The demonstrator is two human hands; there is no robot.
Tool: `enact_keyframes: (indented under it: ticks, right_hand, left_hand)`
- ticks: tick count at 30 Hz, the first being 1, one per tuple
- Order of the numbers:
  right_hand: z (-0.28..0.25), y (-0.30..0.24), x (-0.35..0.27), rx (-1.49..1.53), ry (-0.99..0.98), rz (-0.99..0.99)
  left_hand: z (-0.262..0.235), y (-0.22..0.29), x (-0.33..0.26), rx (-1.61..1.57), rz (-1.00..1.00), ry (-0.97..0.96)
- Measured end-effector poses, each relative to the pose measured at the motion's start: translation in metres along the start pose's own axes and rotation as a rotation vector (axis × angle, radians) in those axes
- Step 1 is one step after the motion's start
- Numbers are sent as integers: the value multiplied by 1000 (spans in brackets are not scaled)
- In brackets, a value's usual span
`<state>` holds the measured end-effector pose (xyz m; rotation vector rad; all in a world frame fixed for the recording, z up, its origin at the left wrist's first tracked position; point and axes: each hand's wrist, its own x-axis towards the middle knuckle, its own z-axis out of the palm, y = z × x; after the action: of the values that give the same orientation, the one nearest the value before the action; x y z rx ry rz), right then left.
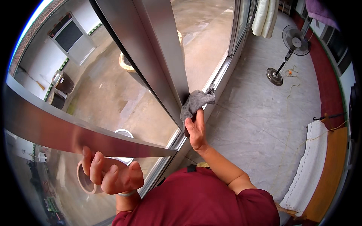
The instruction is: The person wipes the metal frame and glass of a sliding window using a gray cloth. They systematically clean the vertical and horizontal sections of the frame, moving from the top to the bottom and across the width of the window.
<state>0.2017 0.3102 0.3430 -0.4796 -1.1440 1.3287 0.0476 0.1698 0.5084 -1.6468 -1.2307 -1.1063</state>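
Note:
A crumpled grey cloth (pixel 197 102) is in my right hand (pixel 197 136), pressed to the lower part of the upright metal window frame (pixel 160 49). Part of the cloth hangs over the sill side. My left hand (pixel 115 175) is raised palm up at the lower left, fingers apart and slightly bent, with nothing in it. Its fingertips are close to the lower edge of the wide metal frame bar (pixel 94 137); I cannot tell whether they touch it. A round beige rim (pixel 80 177) shows behind the left hand, partly hidden by it.
The metal sliding track (pixel 222 71) runs along the glass. Beyond it lies a yard with large pots (pixel 64 82) and a white basin (pixel 126 133). Indoors, a standing fan (pixel 296 40) and thin cord (pixel 289 90) are on the tiled floor, near a wooden bench with white cover (pixel 311 165).

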Motion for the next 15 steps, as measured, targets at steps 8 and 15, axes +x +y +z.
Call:
enact_keyframes:
  ticks: [8, 15]
  right_hand:
    - [-16, 27, 52, -642, 79, -531]
    - [18, 0, 41, -257, 263, -105]
  left_hand:
    - [-3, -2, -2, 57, 44, -70]
    - [-3, 1, -8, 166, 29, -99]
